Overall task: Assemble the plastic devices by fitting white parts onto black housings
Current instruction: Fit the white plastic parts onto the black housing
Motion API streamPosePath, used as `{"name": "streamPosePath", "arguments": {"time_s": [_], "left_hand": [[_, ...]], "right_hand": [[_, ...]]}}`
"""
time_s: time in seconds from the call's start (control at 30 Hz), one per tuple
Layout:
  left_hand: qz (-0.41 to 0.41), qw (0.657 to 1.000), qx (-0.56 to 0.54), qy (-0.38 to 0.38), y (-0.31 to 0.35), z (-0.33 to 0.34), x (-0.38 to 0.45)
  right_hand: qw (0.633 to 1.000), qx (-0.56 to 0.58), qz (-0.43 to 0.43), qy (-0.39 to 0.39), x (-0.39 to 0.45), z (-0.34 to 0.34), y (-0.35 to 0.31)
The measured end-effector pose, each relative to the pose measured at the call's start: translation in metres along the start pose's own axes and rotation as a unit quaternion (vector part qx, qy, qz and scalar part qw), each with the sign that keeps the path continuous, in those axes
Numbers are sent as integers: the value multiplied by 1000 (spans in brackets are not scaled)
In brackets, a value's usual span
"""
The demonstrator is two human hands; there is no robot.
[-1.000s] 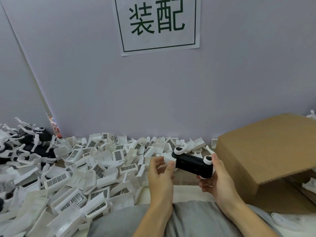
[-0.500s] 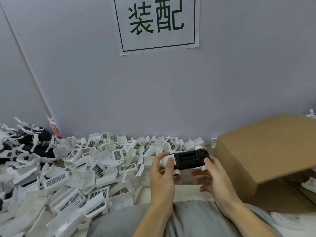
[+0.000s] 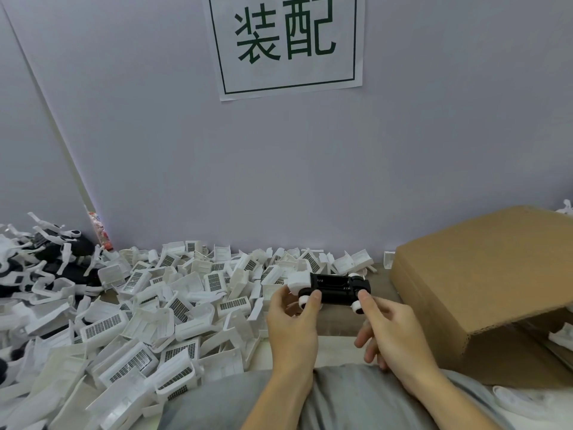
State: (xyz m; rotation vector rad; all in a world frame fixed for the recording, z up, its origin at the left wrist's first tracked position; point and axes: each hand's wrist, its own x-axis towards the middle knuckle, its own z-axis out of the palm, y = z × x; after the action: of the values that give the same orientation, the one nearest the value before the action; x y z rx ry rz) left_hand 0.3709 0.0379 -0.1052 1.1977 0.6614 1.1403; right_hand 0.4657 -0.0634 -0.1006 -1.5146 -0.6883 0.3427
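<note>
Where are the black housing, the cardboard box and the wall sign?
black housing (image 3: 336,287): head view, its ribbed middle.
cardboard box (image 3: 483,274): head view, its top flap.
wall sign (image 3: 286,35): head view, its green characters.

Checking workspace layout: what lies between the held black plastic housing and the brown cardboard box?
In the head view, nothing: only a bare strip of beige tabletop separates the black plastic housing from the brown cardboard box.

Pale lilac wall (image 3: 310,181) fills the upper view, evenly lit — white paper sign (image 3: 286,45) with green characters and border high on it. Side wall (image 3: 28,144) meets it at left.
</note>
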Motion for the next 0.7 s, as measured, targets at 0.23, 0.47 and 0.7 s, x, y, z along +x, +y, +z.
{"name": "streamPosePath", "arguments": {"time_s": [0.23,0.47,0.7], "left_hand": [[-43,995,-57,64,2,-2,5],[-29,995,-71,70,6,-3,3],[-44,994,-79,63,11,-1,0]], "right_hand": [[983,-144,-109,17,-3,2,3],[961,-194,-192,46,-1,3,9],[950,-210,-230,4,-2,4,8]]}}
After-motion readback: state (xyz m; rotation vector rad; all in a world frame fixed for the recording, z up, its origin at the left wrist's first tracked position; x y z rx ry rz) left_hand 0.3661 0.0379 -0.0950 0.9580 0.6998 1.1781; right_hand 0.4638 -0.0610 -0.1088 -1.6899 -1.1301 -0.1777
